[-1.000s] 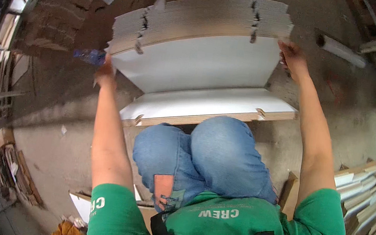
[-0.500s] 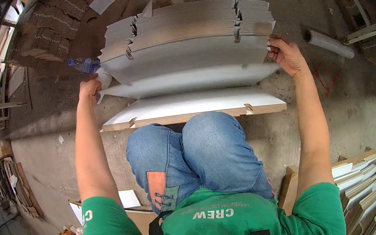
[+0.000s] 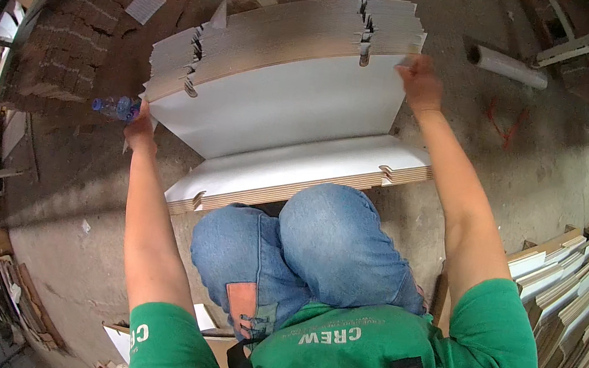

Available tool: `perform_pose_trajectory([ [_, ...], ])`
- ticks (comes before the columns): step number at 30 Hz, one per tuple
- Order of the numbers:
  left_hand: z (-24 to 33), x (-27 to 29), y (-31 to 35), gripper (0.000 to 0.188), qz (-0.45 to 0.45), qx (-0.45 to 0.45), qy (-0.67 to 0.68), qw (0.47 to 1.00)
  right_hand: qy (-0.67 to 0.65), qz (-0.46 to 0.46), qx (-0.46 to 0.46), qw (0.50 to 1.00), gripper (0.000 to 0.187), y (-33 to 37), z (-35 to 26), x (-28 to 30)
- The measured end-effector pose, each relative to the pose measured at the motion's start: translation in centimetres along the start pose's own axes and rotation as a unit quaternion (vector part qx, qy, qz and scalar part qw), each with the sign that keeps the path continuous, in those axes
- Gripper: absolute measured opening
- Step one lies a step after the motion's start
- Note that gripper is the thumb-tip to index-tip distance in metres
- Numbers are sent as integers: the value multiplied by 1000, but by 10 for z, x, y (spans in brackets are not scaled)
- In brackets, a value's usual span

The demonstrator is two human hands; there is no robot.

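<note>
Knees in blue jeans (image 3: 334, 247) nearest. Just beyond them, a low stack of white-faced cardboard sheets (image 3: 297, 163) lies flat, slotted edge toward the knees.

Left hand (image 3: 140, 128) at the left end of the taller stack of slotted corrugated sheets (image 3: 280, 75), apparently touching its corner; fingers partly hidden, cannot tell whether they pinch a sheet.

Tall stack stands behind the low one, white face tilted toward the person. Long axis runs left to right across the body, right end a little farther out. It lies to the left hand's right and the right hand's left.

Right hand (image 3: 422, 85) farther out, by the right end; blurred, fingers look curled, grip and contact cannot be told. Left hand looks nearer the stack.

Farther: clear plastic bottle (image 3: 115, 107) just beside the left hand; film roll (image 3: 511, 67) on the floor, right.
</note>
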State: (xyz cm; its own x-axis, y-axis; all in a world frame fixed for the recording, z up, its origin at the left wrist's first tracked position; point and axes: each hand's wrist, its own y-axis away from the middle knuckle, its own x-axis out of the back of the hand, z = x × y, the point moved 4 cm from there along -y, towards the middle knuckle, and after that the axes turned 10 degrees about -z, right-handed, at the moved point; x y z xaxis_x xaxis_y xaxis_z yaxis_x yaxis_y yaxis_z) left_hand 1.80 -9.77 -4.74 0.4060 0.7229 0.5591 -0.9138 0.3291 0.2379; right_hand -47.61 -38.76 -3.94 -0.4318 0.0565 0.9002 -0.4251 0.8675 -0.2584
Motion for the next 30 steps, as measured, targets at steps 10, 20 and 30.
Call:
perform_pose_trajectory([
  [10, -44, 25, -27, 47, -79, -77, 87, 990, -544, -148, -150, 812, 14, 1, -15, 25],
  [20, -38, 30, -36, 45, -21, -79, 12, 997, -189, 50, -46, 980, 26, -3, -34, -31],
  [30, -21, 27, -11, 43, -28, -35, 10, 999, -322, -92, -188, 923, 34, 0, 23, 32],
])
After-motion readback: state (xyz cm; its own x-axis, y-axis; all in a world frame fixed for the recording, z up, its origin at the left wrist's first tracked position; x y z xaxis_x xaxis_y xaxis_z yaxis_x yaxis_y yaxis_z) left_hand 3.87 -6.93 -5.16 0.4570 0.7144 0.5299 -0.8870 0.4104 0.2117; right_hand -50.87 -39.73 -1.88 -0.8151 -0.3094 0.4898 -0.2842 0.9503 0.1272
